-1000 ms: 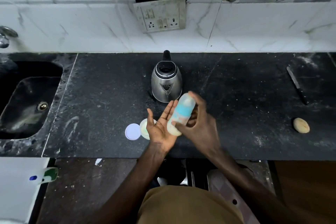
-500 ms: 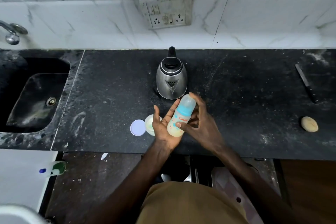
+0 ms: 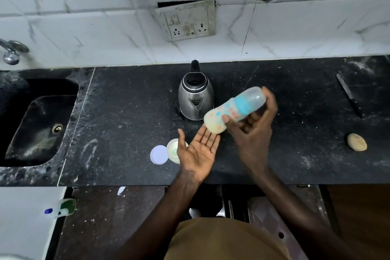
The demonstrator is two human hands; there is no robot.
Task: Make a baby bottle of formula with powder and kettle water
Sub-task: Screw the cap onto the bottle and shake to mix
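My right hand (image 3: pixel 252 131) grips a capped baby bottle (image 3: pixel 234 110) with a blue collar and pale milky liquid inside, tilted with its cap up to the right and its base down to the left. Just under the bottle's base, my left hand (image 3: pixel 197 150) lies palm up with fingers apart, holding nothing. A steel kettle (image 3: pixel 195 96) with its lid open stands on the black counter (image 3: pixel 126 112) just behind the hands. The open powder tub (image 3: pixel 173 150) and its round white lid (image 3: pixel 158 154) sit left of my left hand.
A dark sink (image 3: pixel 35 120) with a tap (image 3: pixel 11 53) is at the far left. A knife (image 3: pixel 349 95) and a round beige lump (image 3: pixel 357 142) lie at the right. A wall socket (image 3: pixel 186 20) is above the kettle.
The bottle has swung from lying against my left palm to a raised tilt toward the right; my left palm stays open beneath it.
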